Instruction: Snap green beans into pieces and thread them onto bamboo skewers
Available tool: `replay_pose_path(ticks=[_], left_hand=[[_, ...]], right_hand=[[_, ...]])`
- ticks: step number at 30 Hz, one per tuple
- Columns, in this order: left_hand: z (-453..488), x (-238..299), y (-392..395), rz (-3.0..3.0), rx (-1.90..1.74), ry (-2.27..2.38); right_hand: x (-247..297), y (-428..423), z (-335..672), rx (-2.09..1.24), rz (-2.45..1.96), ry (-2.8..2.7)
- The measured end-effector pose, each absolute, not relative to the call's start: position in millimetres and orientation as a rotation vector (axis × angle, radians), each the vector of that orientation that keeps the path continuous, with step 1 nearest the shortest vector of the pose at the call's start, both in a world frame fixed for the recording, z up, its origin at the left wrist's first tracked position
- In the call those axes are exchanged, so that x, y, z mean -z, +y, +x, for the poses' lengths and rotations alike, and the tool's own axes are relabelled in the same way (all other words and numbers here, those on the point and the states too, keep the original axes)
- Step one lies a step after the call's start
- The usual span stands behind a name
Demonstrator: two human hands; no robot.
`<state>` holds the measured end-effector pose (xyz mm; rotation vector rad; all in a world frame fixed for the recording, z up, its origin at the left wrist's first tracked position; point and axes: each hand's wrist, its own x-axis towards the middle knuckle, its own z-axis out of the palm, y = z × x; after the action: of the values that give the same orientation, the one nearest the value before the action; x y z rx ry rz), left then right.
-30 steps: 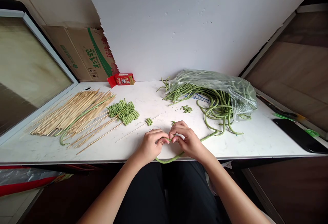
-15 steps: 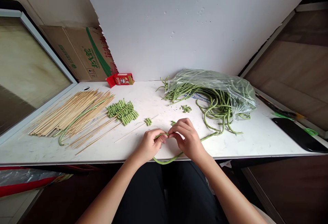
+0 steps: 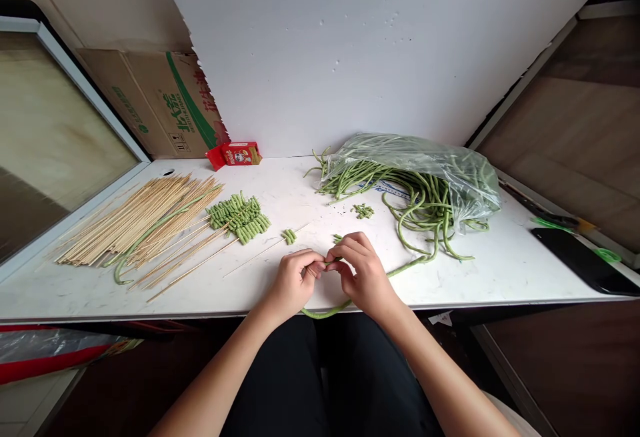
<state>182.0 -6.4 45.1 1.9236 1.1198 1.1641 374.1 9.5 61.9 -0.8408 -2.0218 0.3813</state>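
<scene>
Near the table's front edge, my left hand (image 3: 299, 281) and my right hand (image 3: 364, 273) meet, both pinching a long green bean (image 3: 323, 315) close to its end. The bean loops below my hands over the edge, and a stretch of it runs out to the right. Just beyond my right fingers lie a few cut bean pieces (image 3: 338, 238), partly hidden. A thin skewer with short bean pieces on it (image 3: 289, 236) rests ahead of my left hand. Further left, loaded skewers form a cluster of bean pieces (image 3: 240, 217).
Many bare bamboo skewers (image 3: 135, 217) spread over the left, one long bean across them. A clear plastic bag (image 3: 425, 157) of long beans lies back right. Small bean tips (image 3: 363, 211), a red box (image 3: 241, 153) and a black phone (image 3: 583, 257) are on the white table (image 3: 500, 283).
My right fingertips have shifted slightly left, closer to my left fingers, and less of the bean shows between them. The bean loop under my hands has moved a little.
</scene>
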Motion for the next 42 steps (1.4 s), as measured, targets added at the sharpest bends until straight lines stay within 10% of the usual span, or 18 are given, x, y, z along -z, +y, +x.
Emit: replay_pose_path(ticks=[11,42], left_hand=[[174.7,-39.0,0.0,1.589,-1.177,1.0],[172.5,-33.7,1.4,1.395,-1.056,1.052]], right_hand=[[-53.0,7.7,367.1,-0.685,-0.818,-1.828],[-19.8,54.1,421.7,-0.115,-1.276,-2.043]])
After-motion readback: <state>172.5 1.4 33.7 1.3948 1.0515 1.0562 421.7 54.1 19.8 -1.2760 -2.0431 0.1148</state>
